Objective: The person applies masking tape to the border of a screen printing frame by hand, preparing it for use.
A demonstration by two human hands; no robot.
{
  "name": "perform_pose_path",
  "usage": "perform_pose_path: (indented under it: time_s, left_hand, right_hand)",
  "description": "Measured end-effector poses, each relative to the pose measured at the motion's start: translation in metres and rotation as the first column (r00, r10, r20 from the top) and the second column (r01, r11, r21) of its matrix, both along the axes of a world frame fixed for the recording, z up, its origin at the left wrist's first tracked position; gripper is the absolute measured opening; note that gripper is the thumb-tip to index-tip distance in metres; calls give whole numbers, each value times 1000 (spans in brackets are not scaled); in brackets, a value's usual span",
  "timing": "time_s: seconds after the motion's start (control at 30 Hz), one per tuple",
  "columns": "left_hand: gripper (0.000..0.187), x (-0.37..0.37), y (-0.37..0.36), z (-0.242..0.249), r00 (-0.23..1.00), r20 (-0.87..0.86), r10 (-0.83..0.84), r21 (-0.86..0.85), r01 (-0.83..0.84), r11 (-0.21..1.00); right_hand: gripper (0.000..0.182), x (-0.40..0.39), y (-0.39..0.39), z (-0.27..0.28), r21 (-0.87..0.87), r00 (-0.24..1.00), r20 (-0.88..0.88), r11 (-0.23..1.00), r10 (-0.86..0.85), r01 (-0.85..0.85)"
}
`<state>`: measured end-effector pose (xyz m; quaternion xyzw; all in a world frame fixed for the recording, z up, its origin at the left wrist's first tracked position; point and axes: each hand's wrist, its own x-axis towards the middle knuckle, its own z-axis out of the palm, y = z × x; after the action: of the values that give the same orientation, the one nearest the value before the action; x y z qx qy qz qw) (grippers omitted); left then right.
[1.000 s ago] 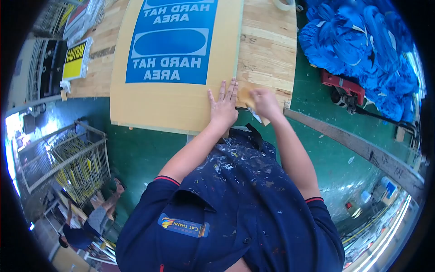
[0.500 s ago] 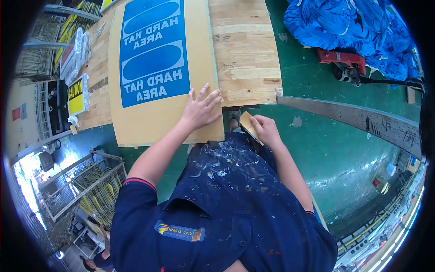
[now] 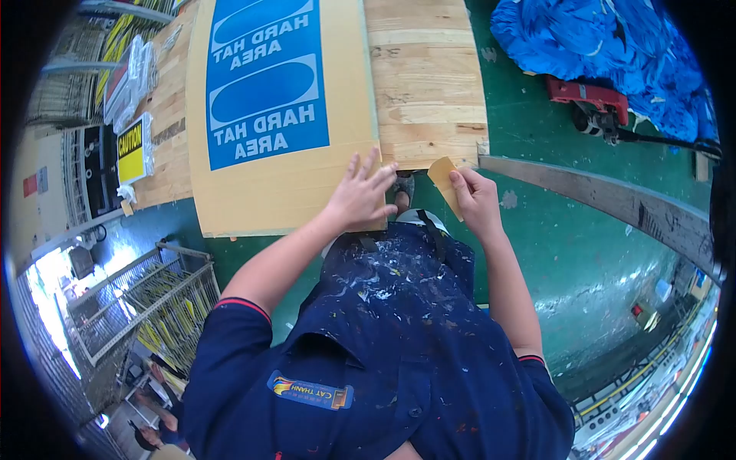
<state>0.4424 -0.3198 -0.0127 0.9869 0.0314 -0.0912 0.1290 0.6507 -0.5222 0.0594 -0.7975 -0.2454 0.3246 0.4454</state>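
My left hand (image 3: 360, 190) lies palm down with its fingers spread, at the near right corner of a long tan panel (image 3: 268, 195). The panel bears a blue area (image 3: 268, 138) with the mirrored words HARD HAT AREA twice. My right hand (image 3: 477, 201), off the table's near edge, pinches a short tan strip (image 3: 443, 181) between thumb and fingers. The strip's far end stands free and slightly curved, apart from the panel.
The panel lies on a wooden table (image 3: 429, 100). A CAUTION sign (image 3: 135, 157) sits at its left edge. A grey beam (image 3: 598, 195) runs to the right. Blue sheeting (image 3: 606, 54) is heaped beyond a red tool (image 3: 586, 96). Lower left stands a metal rack (image 3: 153, 299); another person is behind it.
My right hand has risen and moved right with the strip, which now shows more of its face. My left hand has slid a little nearer the panel's close edge, its fingers still spread.
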Motion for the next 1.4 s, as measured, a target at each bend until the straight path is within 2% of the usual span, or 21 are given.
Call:
perform_pose_path:
  time_s: [0.07, 0.17, 0.23, 0.27, 0.33, 0.37, 0.43, 0.5, 0.6, 0.7, 0.77, 0.83, 0.97, 1.0, 1.1, 1.13, 1.23, 1.27, 1.3, 1.37, 1.4]
  left_hand:
    - [74, -14, -3, 5, 997, -66, -37, -56, 34, 998]
    - [72, -32, 27, -19, 992, 60, 111, -11, -111, 994]
    - [70, -51, 65, -24, 897, 82, 434, 99, -441, 892]
    - [70, -69, 86, -28, 797, 122, 591, 113, -603, 790]
    - [73, -119, 126, -43, 547, 176, 818, 180, -835, 520]
    - [74, -151, 142, -48, 409, 193, 892, 233, -902, 363]
    - [79, -212, 172, -41, 75, 136, 988, 220, -975, 44]
    - [83, -277, 205, -48, -74, 48, 996, 188, -979, -82]
    - [88, -278, 219, -14, -111, -116, 987, 192, -977, -88]
    - [93, -267, 217, -33, -152, -18, 988, 244, -959, -144]
    - [96, -272, 218, -36, -93, 14, 996, 251, -963, -94]
    - [98, -280, 221, -35, 7, 19, 1000, 267, -964, 2]
    - [98, -313, 240, -19, 241, 2, 971, 241, -942, 233]
    - [98, -323, 246, -16, 287, 9, 958, 216, -936, 278]
    - [98, -349, 263, -32, 398, 117, 910, 102, -916, 388]
    - [97, -355, 267, -34, 418, 130, 899, 92, -908, 409]
    - [96, -362, 271, -35, 468, 161, 869, 65, -884, 464]
    - [95, -363, 272, -33, 478, 160, 863, 55, -878, 476]
    - [94, -364, 272, -30, 490, 158, 857, 44, -871, 490]
    - [91, -368, 276, -32, 522, 202, 828, 41, -850, 526]
    - [90, -369, 277, -32, 526, 206, 825, 27, -846, 532]
  right_hand:
    - [27, 0, 10, -6, -1, 999, 37, 1000, 20, -20]
    - [22, 3, 29, -6, 2, 960, 244, 990, 138, -143]
    - [24, 6, 48, -7, 27, 852, 466, 958, 240, -285]
    - [40, 6, 56, -8, -79, 787, 524, 939, 326, -336]
    - [48, 3, 73, -20, -220, 713, 558, 904, 425, -367]
    - [52, 3, 79, -28, -292, 670, 573, 882, 472, -370]
    - [62, 4, 83, -46, -281, 542, 684, 862, 489, -423]
    - [65, 0, 84, -47, -299, 498, 699, 843, 513, -448]
    - [64, -5, 87, -43, -189, 612, 665, 889, 429, -418]
    - [62, -16, 95, -37, -11, 797, 591, 989, 126, -149]
    - [52, -13, 105, -37, 33, 936, 347, 998, -64, 56]
    - [48, 3, 106, -41, -87, 958, 270, 989, -92, 120]
    - [45, 6, 108, -35, -243, 917, 388, 948, -97, 203]
    - [51, 19, 97, -65, -139, 929, 319, 960, -190, 244]
    - [49, -30, 119, -42, -32, 899, 49, 899, -435, 437]
    - [51, -50, 124, -33, 39, 920, 99, 925, -379, 377]
    - [52, -123, 154, 13, -18, 928, 314, 977, -198, 215]
    - [59, -144, 162, 16, 19, 873, 468, 989, -140, 148]
    - [59, -157, 167, 11, -54, 822, 569, 996, -32, 77]
    - [60, -184, 174, -12, -225, 671, 716, 974, 191, -36]
    - [61, -202, 177, -24, -255, 639, 737, 966, 219, -36]
